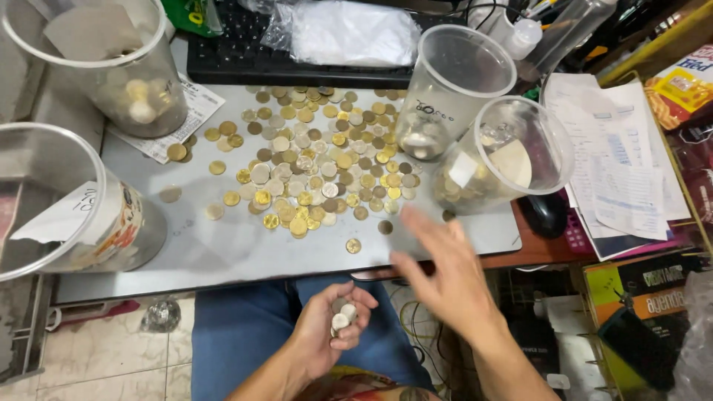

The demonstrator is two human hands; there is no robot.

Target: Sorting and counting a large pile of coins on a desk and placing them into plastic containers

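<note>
A heap of gold and silver coins (319, 156) is spread over a grey tabletop (245, 249). My left hand (330, 327) is cupped below the table's front edge, over my lap, and holds several silver coins (341, 318). My right hand (442, 271) is blurred, fingers spread and nothing in it, hovering at the front edge near a lone coin (353, 246). It lies just below two clear plastic cups (512, 152) (453, 85) that hold coins.
Two more clear cups stand at the left (122, 63) (63, 200), one on a paper receipt (189, 119). A black keyboard (245, 59) and plastic bag (349, 30) lie behind. Papers (620, 171) and a black mouse (544, 213) sit to the right.
</note>
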